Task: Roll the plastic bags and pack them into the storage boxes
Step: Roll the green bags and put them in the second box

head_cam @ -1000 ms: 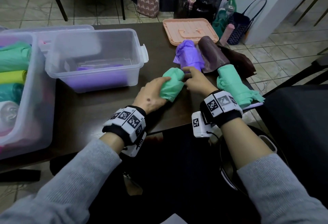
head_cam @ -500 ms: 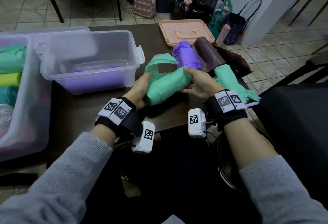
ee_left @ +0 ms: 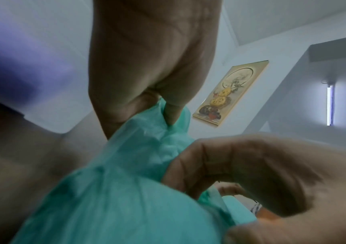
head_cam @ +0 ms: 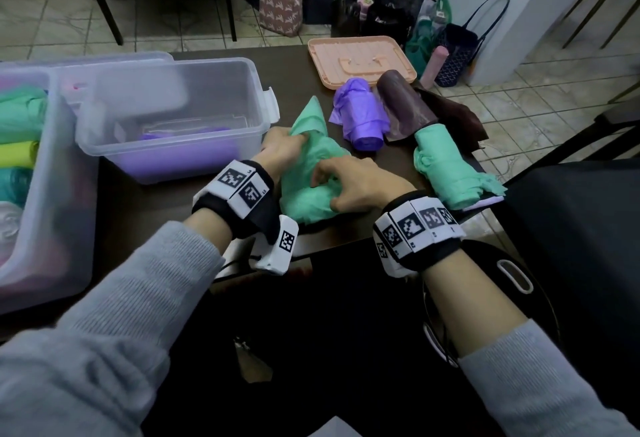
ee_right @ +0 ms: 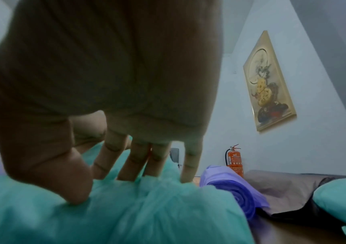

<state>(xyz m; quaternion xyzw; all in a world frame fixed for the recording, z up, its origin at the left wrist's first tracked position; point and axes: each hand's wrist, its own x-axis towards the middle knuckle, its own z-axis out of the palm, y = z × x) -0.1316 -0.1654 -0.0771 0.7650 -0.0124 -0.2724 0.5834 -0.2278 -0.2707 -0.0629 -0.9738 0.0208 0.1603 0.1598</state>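
Observation:
A green plastic bag (head_cam: 304,187) lies half unrolled near the front edge of the dark table (head_cam: 149,208). My left hand (head_cam: 284,145) pinches its loose upper flap (ee_left: 147,132), which sticks up beside the clear storage box (head_cam: 173,118). My right hand (head_cam: 349,183) presses down on the bag's bundled part with spread fingers (ee_right: 126,165). On the table to the right lie a purple roll (head_cam: 363,118), a dark brown roll (head_cam: 405,104) and a second green roll (head_cam: 446,166).
The clear box has a purple bag in its bottom. A larger clear bin (head_cam: 31,177) at the left holds several rolled bags. A peach lid (head_cam: 360,59) lies at the table's far edge. Handbags (head_cam: 280,3) stand on the floor behind, a black chair (head_cam: 571,228) at right.
The green bag, held up as a roll between both hands before, now lies on the table with its flap pulled open. My right hand has moved on top of it.

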